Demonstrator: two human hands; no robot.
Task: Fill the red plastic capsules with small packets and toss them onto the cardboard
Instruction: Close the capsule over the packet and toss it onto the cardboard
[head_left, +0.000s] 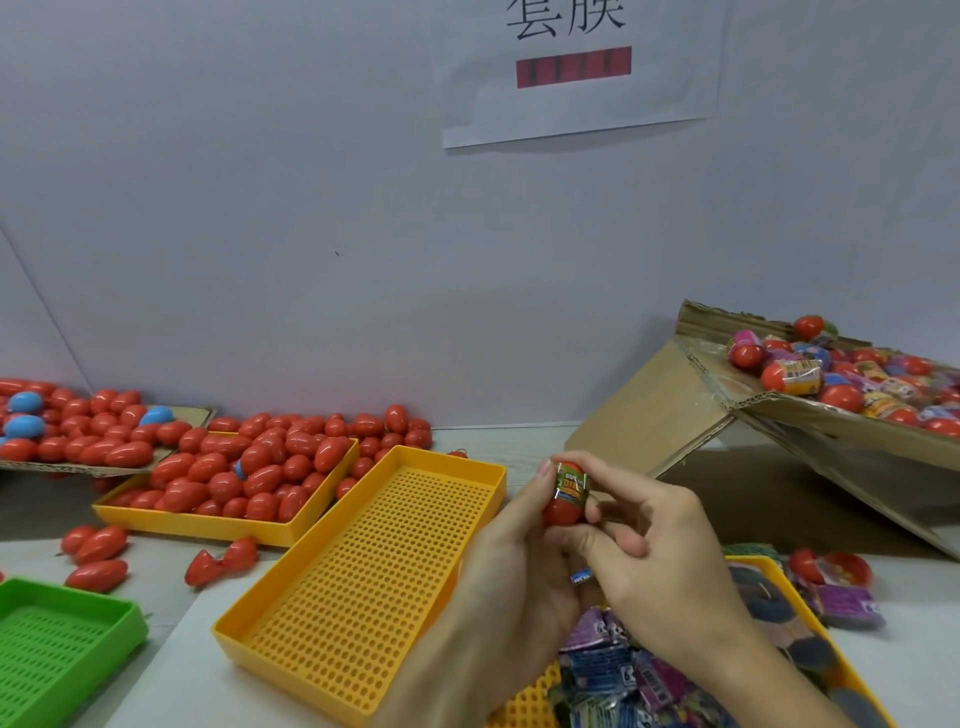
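Holding red capsule (563, 499) upright above table centre, left hand (511, 561) cupping base, right hand (644, 561) pinching printed sleeve (571, 486) around it. Risks: sleeve crooked or slipping off; weak toss missing tilted cardboard tray (691, 364) at right, capsule rolling away.

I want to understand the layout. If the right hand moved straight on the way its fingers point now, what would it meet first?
The right hand points left, so its fingers already touch the red capsule, which the left hand holds too. Beyond lies the empty yellow tray, probably lower; depth is unclear.
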